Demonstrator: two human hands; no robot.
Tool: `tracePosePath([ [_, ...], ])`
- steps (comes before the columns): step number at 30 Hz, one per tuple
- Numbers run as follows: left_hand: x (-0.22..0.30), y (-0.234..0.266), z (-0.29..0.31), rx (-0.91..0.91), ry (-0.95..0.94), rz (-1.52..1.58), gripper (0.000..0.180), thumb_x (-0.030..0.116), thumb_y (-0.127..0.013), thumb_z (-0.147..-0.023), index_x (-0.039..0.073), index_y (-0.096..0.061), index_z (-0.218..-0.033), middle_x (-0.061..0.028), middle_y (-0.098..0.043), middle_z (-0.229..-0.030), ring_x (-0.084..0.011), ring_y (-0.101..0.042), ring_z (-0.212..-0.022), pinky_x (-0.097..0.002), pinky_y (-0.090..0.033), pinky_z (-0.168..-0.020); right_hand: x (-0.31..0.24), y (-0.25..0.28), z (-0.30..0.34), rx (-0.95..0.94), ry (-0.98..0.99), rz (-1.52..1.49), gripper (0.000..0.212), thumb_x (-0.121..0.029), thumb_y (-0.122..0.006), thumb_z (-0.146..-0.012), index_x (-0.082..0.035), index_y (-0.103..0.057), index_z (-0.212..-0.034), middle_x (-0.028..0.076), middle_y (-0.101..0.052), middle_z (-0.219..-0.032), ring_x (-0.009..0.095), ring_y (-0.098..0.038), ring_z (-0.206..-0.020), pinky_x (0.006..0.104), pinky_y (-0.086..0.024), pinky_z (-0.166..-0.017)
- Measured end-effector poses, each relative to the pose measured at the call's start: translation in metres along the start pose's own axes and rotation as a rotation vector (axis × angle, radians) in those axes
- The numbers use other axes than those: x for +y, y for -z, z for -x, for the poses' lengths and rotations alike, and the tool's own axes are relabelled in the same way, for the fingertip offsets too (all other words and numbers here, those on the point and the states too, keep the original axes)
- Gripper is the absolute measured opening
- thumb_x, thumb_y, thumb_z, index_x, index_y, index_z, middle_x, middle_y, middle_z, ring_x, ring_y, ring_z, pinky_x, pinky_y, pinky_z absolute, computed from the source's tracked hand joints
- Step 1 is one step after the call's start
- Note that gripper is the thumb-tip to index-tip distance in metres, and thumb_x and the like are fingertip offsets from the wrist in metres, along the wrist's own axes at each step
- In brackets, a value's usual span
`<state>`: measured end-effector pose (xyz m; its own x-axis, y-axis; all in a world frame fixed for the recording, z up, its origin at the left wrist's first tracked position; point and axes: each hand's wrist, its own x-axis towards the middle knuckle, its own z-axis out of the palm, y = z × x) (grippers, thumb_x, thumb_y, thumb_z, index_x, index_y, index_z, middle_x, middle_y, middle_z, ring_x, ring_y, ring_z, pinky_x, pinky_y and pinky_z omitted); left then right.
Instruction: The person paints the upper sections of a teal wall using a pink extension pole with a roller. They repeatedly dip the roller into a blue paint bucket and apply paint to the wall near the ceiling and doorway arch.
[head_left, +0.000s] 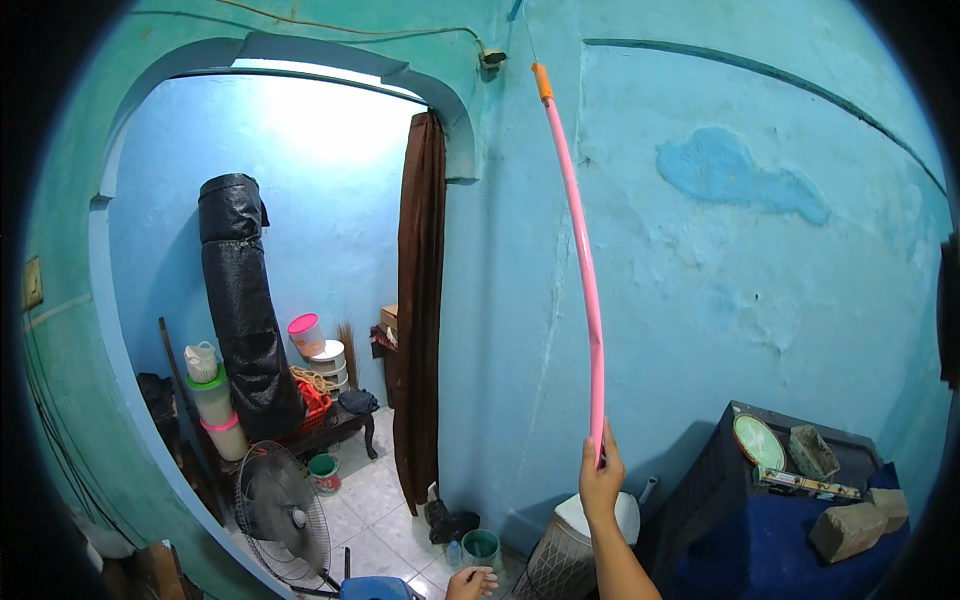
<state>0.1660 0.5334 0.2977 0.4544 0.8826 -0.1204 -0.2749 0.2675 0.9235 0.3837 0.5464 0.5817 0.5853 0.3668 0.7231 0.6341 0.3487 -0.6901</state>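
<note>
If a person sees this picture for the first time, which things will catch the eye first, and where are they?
A long pink pole with an orange tip rises against the turquoise wall, held near its lower end by the right hand. At the bottom edge the left hand hangs low with nothing in its grip. Through the arch on the left stands a tall black wrapped bundle, with a fan on the floor in front.

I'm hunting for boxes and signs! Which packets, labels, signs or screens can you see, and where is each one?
Flat packet: lying on the dark crate at the right, long and thin, yellow, green and red.
Cardboard box: on the shelf beside the brown curtain, brown and squarish.
No signs or screens show.
</note>
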Motion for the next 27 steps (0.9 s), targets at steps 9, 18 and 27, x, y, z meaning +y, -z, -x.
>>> tracePosePath([
  [9, -0.008, 0.0, 0.0, -0.004, 0.046, -0.047, 0.023, 0.016, -0.046, -0.101, 0.004, -0.058, -0.117, -0.0127, -0.068, -0.1, -0.0222, -0.069, -0.082, -0.0306, -0.053, -0.067, 0.055, 0.061, 0.087, -0.021, 0.026, 0.112, 0.043, -0.011, -0.057, -0.096, 0.002, -0.05, -0.137, 0.009, -0.063, -0.108, 0.011, -0.055, -0.085, 0.0251, -0.045, -0.074],
  [18, -0.003, -0.02, 0.003, -0.088, 0.106, -0.028, 0.023, 0.015, -0.046, -0.101, 0.003, -0.058, -0.117, -0.0119, -0.068, -0.1, -0.0209, -0.068, -0.084, -0.0305, -0.054, -0.07, 0.014, 0.07, 0.043, -0.148, -0.173, 0.024, 0.044, -0.015, -0.061, -0.095, 0.003, -0.052, -0.135, 0.007, -0.064, -0.098, 0.009, -0.054, -0.082, 0.0243, -0.045, -0.072],
  [27, -0.005, -0.027, 0.009, -0.08, 0.115, -0.045, 0.023, 0.012, -0.045, -0.101, 0.002, -0.059, -0.116, -0.0122, -0.068, -0.099, -0.021, -0.068, -0.082, -0.0311, -0.055, -0.069, 0.02, 0.066, 0.024, -0.048, 0.018, 0.052, 0.042, -0.016, -0.062, -0.095, -0.002, -0.055, -0.134, 0.004, -0.065, -0.088, 0.008, -0.053, -0.073, 0.0242, -0.044, -0.065],
])
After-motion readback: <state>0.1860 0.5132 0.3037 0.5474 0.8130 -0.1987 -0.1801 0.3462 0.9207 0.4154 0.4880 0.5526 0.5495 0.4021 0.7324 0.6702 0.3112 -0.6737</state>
